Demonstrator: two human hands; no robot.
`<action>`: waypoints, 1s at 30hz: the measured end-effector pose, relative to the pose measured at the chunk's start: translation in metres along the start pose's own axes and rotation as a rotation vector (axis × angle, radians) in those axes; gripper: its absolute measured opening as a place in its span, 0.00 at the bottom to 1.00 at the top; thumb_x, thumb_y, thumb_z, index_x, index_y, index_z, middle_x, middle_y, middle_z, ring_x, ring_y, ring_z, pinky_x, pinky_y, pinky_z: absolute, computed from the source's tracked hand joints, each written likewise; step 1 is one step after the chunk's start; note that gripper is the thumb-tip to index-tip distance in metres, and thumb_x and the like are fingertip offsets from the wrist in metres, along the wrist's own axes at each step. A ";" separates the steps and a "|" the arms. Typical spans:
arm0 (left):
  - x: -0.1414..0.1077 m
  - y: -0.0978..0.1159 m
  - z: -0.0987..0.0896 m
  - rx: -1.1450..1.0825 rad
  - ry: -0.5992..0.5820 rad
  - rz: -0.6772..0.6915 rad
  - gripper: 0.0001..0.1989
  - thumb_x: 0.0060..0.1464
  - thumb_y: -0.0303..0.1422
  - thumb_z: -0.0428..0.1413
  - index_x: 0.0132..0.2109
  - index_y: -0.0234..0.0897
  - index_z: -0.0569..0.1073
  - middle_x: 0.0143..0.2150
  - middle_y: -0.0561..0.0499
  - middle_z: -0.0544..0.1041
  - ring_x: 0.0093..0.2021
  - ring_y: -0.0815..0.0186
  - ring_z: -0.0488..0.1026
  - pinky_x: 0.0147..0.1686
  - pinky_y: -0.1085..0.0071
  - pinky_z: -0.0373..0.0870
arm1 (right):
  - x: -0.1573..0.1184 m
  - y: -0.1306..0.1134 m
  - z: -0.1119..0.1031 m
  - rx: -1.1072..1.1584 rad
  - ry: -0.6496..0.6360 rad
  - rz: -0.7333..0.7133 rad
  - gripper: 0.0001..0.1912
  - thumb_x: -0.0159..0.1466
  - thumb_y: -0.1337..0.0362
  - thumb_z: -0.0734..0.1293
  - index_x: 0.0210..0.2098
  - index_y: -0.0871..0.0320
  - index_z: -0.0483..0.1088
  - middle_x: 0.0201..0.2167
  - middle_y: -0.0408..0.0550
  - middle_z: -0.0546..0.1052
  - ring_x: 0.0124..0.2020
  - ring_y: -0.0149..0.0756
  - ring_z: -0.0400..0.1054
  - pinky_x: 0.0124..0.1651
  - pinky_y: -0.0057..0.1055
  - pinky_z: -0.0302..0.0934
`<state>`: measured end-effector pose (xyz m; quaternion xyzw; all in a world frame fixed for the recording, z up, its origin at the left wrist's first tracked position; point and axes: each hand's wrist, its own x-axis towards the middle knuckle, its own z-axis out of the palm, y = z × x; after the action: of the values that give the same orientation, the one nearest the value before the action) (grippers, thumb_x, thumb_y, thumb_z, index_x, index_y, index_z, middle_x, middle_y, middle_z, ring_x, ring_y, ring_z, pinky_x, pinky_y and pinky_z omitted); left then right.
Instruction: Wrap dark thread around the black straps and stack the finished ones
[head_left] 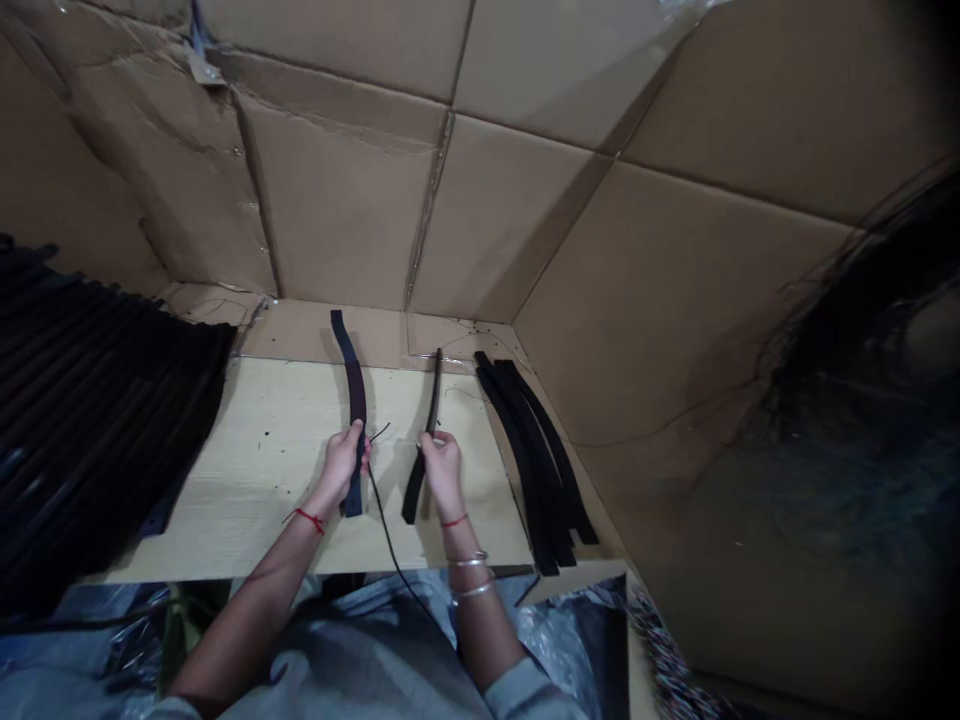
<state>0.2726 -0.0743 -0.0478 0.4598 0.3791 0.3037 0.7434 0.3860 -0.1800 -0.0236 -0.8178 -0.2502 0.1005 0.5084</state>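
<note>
A long, slightly curved black strip (351, 365) stands out in front of my left hand (346, 462), whose fingers are wrapped round its lower part. A thin black cord (386, 525) hangs from beside that hand down toward my lap. My right hand (441, 462) pinches a second, narrower-looking black strip (414, 490) near its middle. Both strips are over the pale board (262, 430), apart from each other. To the right of my right hand lie several curved black strips (536, 470) side by side.
A large pile of black strips (97, 400) covers the left side. Cardboard walls (337, 200) enclose the back and right (675, 330). Clear plastic wrap (559, 640) and a bundle of mixed-colour strands (664, 650) are below the board's front edge.
</note>
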 end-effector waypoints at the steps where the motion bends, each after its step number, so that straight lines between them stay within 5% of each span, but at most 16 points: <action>1: 0.002 0.000 0.000 0.011 0.005 -0.004 0.22 0.61 0.47 0.48 0.28 0.33 0.66 0.17 0.61 0.62 0.15 0.78 0.56 0.15 0.80 0.53 | -0.005 -0.004 0.014 -0.062 0.022 -0.015 0.11 0.65 0.63 0.62 0.43 0.66 0.67 0.29 0.50 0.76 0.29 0.35 0.71 0.31 0.28 0.62; 7: 0.006 -0.001 -0.002 0.116 0.009 0.006 0.24 0.61 0.49 0.45 0.29 0.33 0.67 0.16 0.61 0.62 0.14 0.78 0.56 0.15 0.79 0.54 | -0.018 -0.018 0.065 -0.461 0.020 -0.065 0.11 0.64 0.66 0.61 0.41 0.69 0.67 0.31 0.64 0.77 0.33 0.48 0.75 0.33 0.33 0.63; 17: 0.031 0.047 -0.048 0.387 0.185 0.225 0.23 0.56 0.49 0.49 0.27 0.33 0.71 0.19 0.54 0.71 0.14 0.73 0.61 0.15 0.76 0.55 | -0.010 -0.020 0.078 -0.694 0.028 -0.073 0.18 0.67 0.57 0.60 0.46 0.68 0.63 0.30 0.61 0.77 0.32 0.50 0.75 0.32 0.35 0.63; 20: 0.026 0.073 -0.065 0.404 0.313 0.280 0.23 0.54 0.49 0.49 0.27 0.33 0.72 0.13 0.56 0.65 0.12 0.71 0.60 0.14 0.75 0.53 | -0.012 -0.026 0.067 -0.683 0.042 -0.096 0.21 0.68 0.52 0.58 0.45 0.66 0.63 0.30 0.58 0.76 0.32 0.47 0.74 0.33 0.34 0.62; 23: 0.004 0.098 -0.079 0.348 0.400 0.339 0.21 0.55 0.48 0.49 0.28 0.33 0.71 0.13 0.57 0.63 0.13 0.73 0.59 0.14 0.77 0.53 | -0.019 -0.030 0.039 -0.673 0.075 -0.135 0.16 0.69 0.56 0.57 0.42 0.65 0.64 0.37 0.61 0.75 0.42 0.48 0.70 0.41 0.36 0.61; 26: -0.032 0.111 -0.079 0.240 0.332 0.353 0.21 0.56 0.48 0.48 0.27 0.34 0.67 0.17 0.56 0.65 0.16 0.74 0.60 0.16 0.78 0.58 | -0.028 -0.021 0.006 -0.667 0.136 -0.087 0.13 0.64 0.62 0.64 0.41 0.68 0.66 0.47 0.75 0.68 0.53 0.61 0.61 0.47 0.44 0.57; 30: -0.081 0.100 -0.056 0.107 0.176 0.288 0.21 0.58 0.48 0.46 0.27 0.35 0.65 0.18 0.56 0.65 0.15 0.76 0.57 0.13 0.79 0.55 | -0.032 0.007 -0.019 -0.526 0.077 -0.046 0.07 0.58 0.67 0.67 0.32 0.63 0.65 0.39 0.68 0.71 0.48 0.59 0.64 0.45 0.45 0.58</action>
<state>0.1726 -0.0742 0.0503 0.5197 0.3887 0.4257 0.6306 0.3690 -0.2135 -0.0234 -0.9190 -0.2670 -0.0107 0.2899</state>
